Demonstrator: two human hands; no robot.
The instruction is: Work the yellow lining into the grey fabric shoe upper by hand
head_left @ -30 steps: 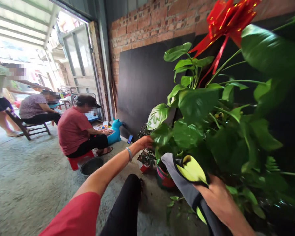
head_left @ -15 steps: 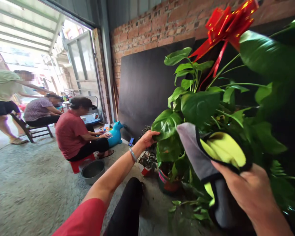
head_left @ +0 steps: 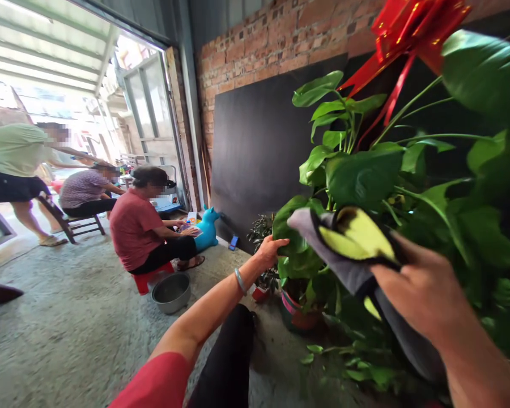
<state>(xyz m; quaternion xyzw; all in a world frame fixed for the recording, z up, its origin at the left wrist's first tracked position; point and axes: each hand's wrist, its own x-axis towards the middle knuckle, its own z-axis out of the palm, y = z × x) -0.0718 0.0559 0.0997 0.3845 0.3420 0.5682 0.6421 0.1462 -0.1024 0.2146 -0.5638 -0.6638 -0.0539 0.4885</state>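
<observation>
My left hand [head_left: 271, 253] pinches the edge of a broad green leaf [head_left: 287, 218] low on a tall potted plant [head_left: 361, 177]. In my right hand [head_left: 423, 286] is a grey and yellow cloth [head_left: 344, 269] with dark edging. The cloth's grey tip lies over part of that leaf, and its lower end hangs down. Behind the leaves the plant's pot [head_left: 300, 317] is partly hidden. Above the foliage sits a shiny red bow [head_left: 408, 39] with trailing ribbons.
Beside the pot stands a smaller potted plant [head_left: 261, 232]. A grey basin [head_left: 172, 293] rests on the concrete floor, near a seated person in red [head_left: 134, 232] and a blue animal figure [head_left: 207, 229]. A dark panel [head_left: 259, 153] leans on the brick wall. Two more people are at the doorway.
The cloth in my right hand has moved left, now reaching onto the leaf. My left hand keeps its pinch on the leaf edge. The whole view has shifted slightly.
</observation>
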